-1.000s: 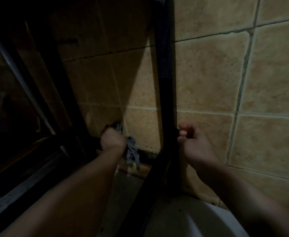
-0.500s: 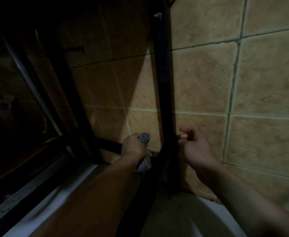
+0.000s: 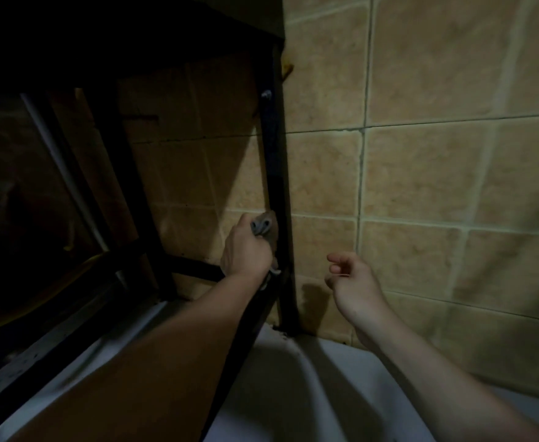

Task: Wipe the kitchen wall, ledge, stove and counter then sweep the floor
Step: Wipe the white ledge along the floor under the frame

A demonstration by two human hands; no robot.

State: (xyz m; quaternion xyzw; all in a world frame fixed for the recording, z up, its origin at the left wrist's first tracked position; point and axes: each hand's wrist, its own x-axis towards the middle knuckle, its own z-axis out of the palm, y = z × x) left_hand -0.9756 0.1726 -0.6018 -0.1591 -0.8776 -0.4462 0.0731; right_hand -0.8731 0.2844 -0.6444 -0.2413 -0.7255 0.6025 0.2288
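Note:
My left hand is closed around a grey cloth and presses it against the tan tiled wall, just left of a black metal upright. A bit of the cloth also hangs below the fist. To the right of the upright, my right hand hovers in front of the wall with its fingers loosely curled and nothing in it. The scene is dim and the left side lies in deep shadow.
The black upright belongs to a dark metal frame with slanted bars and a low crossbar against the wall. A white curved surface spreads below my arms. Something yellow shows faintly in the dark at left.
My left hand has moved the cloth rightward and up along the wall, from the low crossbar to beside the black upright. My right hand stayed near the upright, fingers slightly looser.

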